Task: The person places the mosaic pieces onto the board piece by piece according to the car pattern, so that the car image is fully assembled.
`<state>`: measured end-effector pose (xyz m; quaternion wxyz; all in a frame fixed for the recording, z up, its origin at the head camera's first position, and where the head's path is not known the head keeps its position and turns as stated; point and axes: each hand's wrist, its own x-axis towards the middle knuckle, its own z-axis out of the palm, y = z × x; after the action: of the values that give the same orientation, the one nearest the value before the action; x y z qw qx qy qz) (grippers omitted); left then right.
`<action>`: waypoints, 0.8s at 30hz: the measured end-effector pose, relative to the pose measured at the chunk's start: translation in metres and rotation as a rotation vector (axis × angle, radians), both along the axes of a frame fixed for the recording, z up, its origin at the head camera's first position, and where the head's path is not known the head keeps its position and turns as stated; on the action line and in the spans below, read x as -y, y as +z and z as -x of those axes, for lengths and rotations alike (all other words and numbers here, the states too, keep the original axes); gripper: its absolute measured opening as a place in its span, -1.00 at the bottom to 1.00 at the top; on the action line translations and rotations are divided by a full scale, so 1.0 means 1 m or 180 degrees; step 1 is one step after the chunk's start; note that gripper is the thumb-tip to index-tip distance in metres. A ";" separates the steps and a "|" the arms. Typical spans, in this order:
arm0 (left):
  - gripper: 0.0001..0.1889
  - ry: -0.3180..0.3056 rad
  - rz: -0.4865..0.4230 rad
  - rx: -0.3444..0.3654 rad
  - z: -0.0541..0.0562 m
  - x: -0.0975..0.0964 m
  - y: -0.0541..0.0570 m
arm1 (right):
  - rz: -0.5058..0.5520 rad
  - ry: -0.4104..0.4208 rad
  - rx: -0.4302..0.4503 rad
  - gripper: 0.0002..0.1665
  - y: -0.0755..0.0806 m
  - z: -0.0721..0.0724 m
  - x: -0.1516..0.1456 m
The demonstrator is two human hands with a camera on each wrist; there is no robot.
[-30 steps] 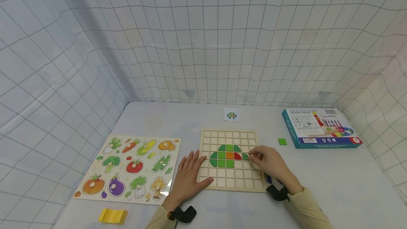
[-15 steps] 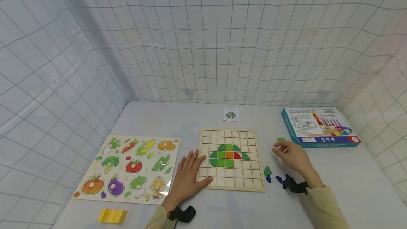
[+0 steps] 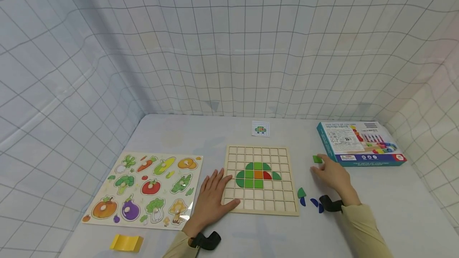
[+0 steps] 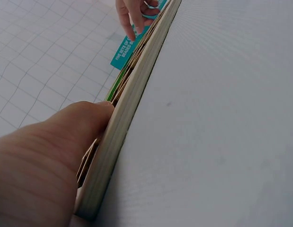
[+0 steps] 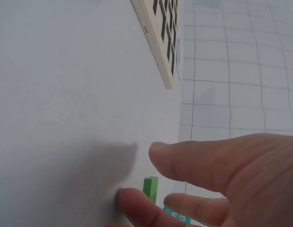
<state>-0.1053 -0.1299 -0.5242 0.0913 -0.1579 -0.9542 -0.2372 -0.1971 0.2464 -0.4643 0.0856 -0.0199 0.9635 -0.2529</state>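
A wooden grid board [image 3: 279, 206] lies in the middle of the table. On it, green, orange and red pieces form a car-like shape [image 3: 249, 173]. My left hand [image 3: 212, 202] rests on the board's left side with fingers spread; the left wrist view shows its thumb [image 4: 87, 113] at the board's edge. My right hand [image 3: 333, 174] is at a loose green square [image 3: 317, 159] right of the board. In the right wrist view, thumb and fingers stand apart around that green square [image 5: 150, 187]. Whether a fingertip touches it, I cannot tell.
A dark green quarter-round piece [image 3: 301, 192] and several blue half-round pieces [image 3: 314, 202] lie right of the board. Behind stands a small pattern card [image 3: 260, 128]. A boxed toy [image 3: 362, 144] is at the back right, a vegetable puzzle [image 3: 143, 198] left, a yellow block [image 3: 126, 243] front left.
My right hand has left a dark green quarter piece on the board beside the red one and moved right to the loose green square. My left hand has stayed put.
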 end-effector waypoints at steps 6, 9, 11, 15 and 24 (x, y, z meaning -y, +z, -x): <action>-0.21 0.0002 0.0027 0.0003 -0.001 0.001 0.000 | -0.0206 -0.0105 0.0135 -0.25 -0.003 0.007 0.005; -0.21 0.0005 0.0022 0.0008 0.000 0.001 0.000 | -0.0272 -0.0142 0.0168 -0.26 -0.003 0.010 0.008; -0.21 0.0004 0.0008 0.0017 0.000 0.001 0.000 | -0.0286 -0.0149 0.0174 -0.29 -0.002 0.011 0.008; -0.22 0.0010 0.0008 0.0003 0.000 0.000 -0.001 | -0.0357 -0.0133 0.0069 -0.39 -0.002 0.012 0.008; -0.22 0.0033 0.0025 -0.0011 0.000 0.000 -0.001 | -0.0562 -0.0100 -0.0174 -0.51 0.004 0.006 0.010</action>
<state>-0.1050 -0.1298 -0.5247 0.0935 -0.1537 -0.9558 -0.2327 -0.2032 0.2366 -0.4604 0.0567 -0.0041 0.9842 -0.1677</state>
